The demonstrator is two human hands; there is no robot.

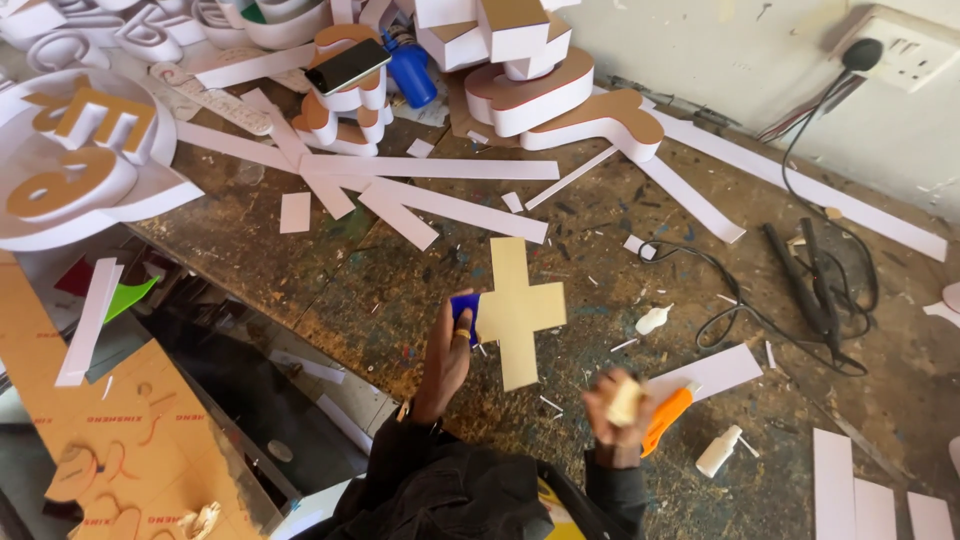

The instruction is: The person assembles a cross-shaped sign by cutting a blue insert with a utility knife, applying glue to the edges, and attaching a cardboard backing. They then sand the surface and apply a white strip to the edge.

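Note:
My left hand [447,352] is raised over the workbench and grips a tan cross-shaped board piece [517,306] by its left arm, with a small blue piece [465,307] pinched against it. My right hand [618,412], blurred, is closed around a small pale crumpled piece [624,400], just left of an orange utility knife [667,418] lying on the bench. Dark sleeves cover both my forearms.
White strips [430,168] fan across the paint-stained bench [300,250]. Stacked white-and-brown sign letters [560,95], a phone [348,66] and a blue bottle [411,72] sit at the back. A black corded tool [815,285], small glue bottles [718,452] and a wall socket [905,45] are at right.

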